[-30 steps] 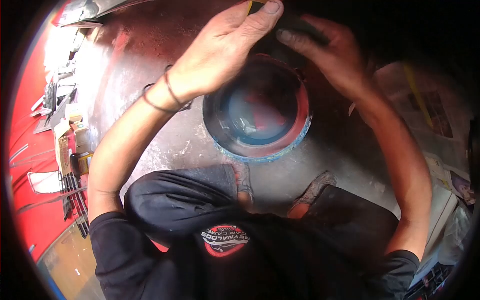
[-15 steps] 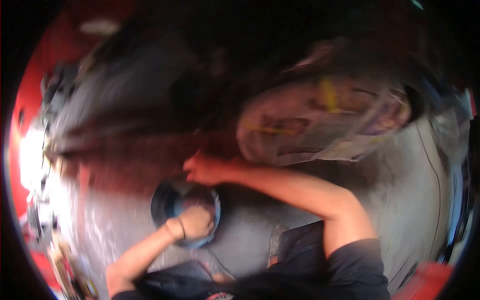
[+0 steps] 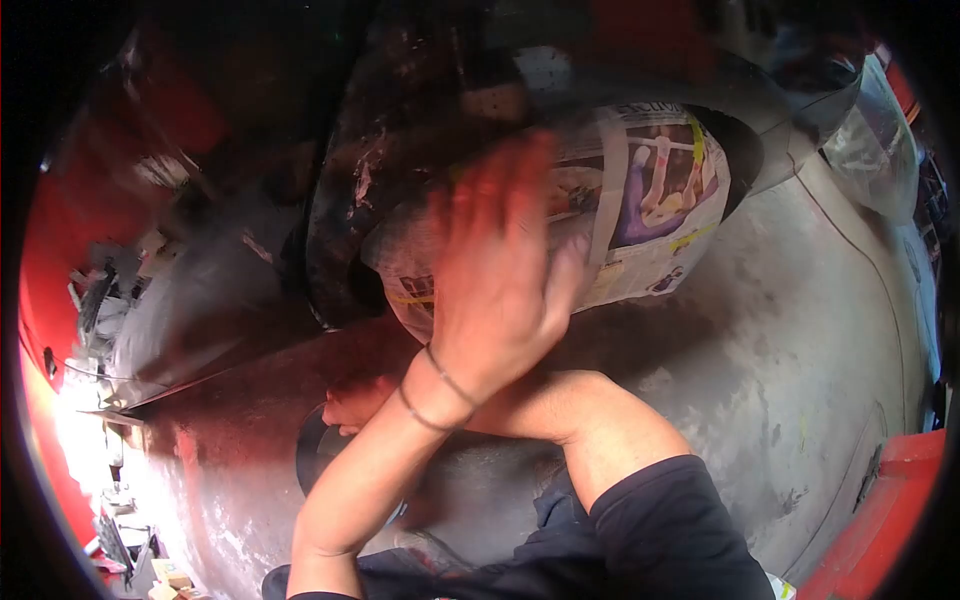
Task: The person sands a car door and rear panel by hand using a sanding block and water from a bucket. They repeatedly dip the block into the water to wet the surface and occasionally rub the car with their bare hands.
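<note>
My left hand [image 3: 497, 262], with a thin band at its wrist, is raised with its fingers stretched out and blurred by motion. It overlaps a vehicle's dark body panel [image 3: 400, 150] and the newspaper-covered wheel [image 3: 640, 260] in this view. Lower down, my right hand [image 3: 358, 402] is partly hidden behind my left forearm. Its fingers are curled, and I cannot tell what is in them. Just below it shows the dark rim of a bucket [image 3: 312, 448], mostly covered by my left forearm.
Strips of tape hold the newspaper on the wheel. Grey, stained concrete floor [image 3: 770, 380] spreads around. A red object [image 3: 880, 500] stands at the lower right, with clear plastic sheeting [image 3: 875, 140] above it. Assorted clutter [image 3: 105, 300] lines the left side.
My left hand has come up out of the bucket to the vehicle panel, its fingers now stretched. My right hand has dropped slightly left, beside the bucket. The view has shifted.
</note>
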Action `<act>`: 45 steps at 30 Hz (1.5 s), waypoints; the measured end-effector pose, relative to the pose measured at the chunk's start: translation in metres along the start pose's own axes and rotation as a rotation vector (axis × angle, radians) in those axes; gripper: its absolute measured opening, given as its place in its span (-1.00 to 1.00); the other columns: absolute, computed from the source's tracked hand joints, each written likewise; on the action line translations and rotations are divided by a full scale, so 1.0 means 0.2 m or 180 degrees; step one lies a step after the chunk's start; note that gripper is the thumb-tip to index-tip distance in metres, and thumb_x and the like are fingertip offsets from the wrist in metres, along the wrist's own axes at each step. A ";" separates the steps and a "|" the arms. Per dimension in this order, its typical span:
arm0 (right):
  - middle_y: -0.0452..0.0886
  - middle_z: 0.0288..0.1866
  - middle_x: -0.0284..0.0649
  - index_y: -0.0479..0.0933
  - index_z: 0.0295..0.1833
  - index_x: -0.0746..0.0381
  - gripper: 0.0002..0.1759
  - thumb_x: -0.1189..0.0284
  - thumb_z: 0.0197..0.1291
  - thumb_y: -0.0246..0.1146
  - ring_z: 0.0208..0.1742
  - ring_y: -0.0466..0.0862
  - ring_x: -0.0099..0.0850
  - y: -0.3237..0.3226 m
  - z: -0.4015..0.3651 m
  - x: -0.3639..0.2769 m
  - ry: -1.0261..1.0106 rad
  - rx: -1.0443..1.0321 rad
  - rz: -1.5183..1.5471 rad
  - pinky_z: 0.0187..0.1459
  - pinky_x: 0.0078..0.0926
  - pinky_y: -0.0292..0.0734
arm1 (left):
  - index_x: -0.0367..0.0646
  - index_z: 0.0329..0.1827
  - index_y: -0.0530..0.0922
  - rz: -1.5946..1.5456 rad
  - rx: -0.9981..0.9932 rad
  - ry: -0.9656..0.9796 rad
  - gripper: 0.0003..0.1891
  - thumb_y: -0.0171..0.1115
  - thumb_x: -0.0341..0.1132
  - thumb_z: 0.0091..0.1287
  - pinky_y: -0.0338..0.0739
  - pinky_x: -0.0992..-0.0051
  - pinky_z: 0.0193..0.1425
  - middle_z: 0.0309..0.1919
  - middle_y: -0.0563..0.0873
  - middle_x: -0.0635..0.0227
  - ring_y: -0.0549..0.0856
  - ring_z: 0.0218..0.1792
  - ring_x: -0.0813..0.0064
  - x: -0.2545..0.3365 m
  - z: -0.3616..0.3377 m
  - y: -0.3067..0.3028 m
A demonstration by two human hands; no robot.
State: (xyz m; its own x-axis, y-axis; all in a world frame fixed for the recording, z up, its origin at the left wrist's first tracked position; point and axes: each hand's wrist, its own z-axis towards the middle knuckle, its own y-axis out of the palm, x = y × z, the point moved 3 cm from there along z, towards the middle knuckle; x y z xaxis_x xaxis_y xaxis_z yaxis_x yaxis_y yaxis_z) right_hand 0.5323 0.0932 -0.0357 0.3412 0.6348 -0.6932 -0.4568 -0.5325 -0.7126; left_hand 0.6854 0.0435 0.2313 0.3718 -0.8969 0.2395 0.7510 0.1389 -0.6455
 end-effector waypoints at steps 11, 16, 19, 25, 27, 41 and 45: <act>0.82 -0.03 0.17 0.78 0.02 0.27 -0.68 0.22 0.41 0.48 0.05 0.84 0.12 -0.02 -0.06 0.02 -0.0148 0.0013 0.0087 0.13 0.00 0.73 | -0.15 -0.05 0.81 -0.0089 0.0568 -0.0539 -0.67 0.38 -0.04 0.59 0.68 0.04 -0.23 -0.31 0.83 -0.02 0.81 -0.34 -0.16 -0.18 0.32 0.39; 0.82 -0.03 0.16 0.78 0.02 0.27 -0.68 0.22 0.42 0.48 0.05 0.84 0.10 -0.04 -0.09 0.03 -0.0151 0.0088 0.0129 0.12 -0.02 0.73 | -0.10 0.42 0.74 0.0097 0.0611 0.0234 -0.61 0.42 -0.33 0.56 0.68 0.13 0.21 0.15 0.86 -0.02 0.83 0.11 -0.11 -0.05 0.16 0.17; 0.82 -0.03 0.16 0.78 0.03 0.26 -0.68 0.21 0.42 0.48 0.04 0.84 0.10 -0.08 -0.10 0.06 -0.0145 0.0222 0.0161 0.11 -0.03 0.73 | -0.08 0.56 0.66 -0.0858 0.0173 -0.0291 -0.44 0.53 -0.25 0.51 0.54 0.15 0.43 0.27 0.77 0.06 0.74 0.27 0.11 0.01 -0.21 -0.03; 0.82 -0.03 0.15 0.78 0.03 0.26 -0.68 0.21 0.43 0.48 0.03 0.85 0.08 -0.19 -0.10 0.15 -0.0070 0.0568 0.0339 0.09 -0.05 0.74 | -0.31 0.51 0.54 -0.3853 0.0414 -0.4226 -0.36 -0.04 0.15 0.85 0.70 0.28 0.39 0.22 0.81 0.10 0.87 0.13 0.34 -0.12 -0.94 -0.49; 0.82 -0.03 0.15 0.78 0.03 0.25 -0.68 0.21 0.43 0.48 0.03 0.85 0.08 -0.25 -0.08 0.18 0.0072 0.0687 0.0456 0.09 -0.06 0.74 | -0.32 0.63 0.45 -0.3991 0.0407 -0.4751 -0.33 -0.06 0.14 0.85 0.71 0.17 0.44 0.41 0.75 0.02 0.86 0.18 0.19 -0.26 -1.19 -0.66; 0.86 0.15 0.03 0.70 0.34 0.25 -0.58 0.23 0.55 0.40 0.20 0.86 -0.08 -0.21 0.18 0.00 0.0508 -0.0047 0.0418 0.27 -0.16 0.69 | -0.14 0.34 0.78 -0.0168 -0.2148 -0.4259 -0.45 0.20 0.15 0.69 0.70 0.06 0.38 0.14 0.89 -0.06 0.85 0.23 -0.06 -1.13 -2.60 -0.26; 0.87 0.10 0.02 0.69 0.34 0.28 -0.58 0.25 0.56 0.39 0.13 0.87 -0.14 -0.15 0.17 -0.02 0.0407 0.0050 0.0529 0.22 -0.17 0.70 | -0.18 0.37 0.77 0.0206 -0.2658 -0.4712 -0.32 0.13 0.27 0.64 0.61 0.03 0.52 0.29 0.83 -0.13 0.77 0.38 -0.14 -1.10 -2.56 -0.15</act>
State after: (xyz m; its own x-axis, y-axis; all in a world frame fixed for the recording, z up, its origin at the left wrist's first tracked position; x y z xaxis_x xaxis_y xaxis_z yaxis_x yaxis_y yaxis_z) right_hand 0.5171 0.1253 -0.0087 0.3611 0.4623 -0.8099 -0.5278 -0.6147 -0.5862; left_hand 0.3020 0.0214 -0.1721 0.9033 0.2978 0.3089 0.4247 -0.5184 -0.7422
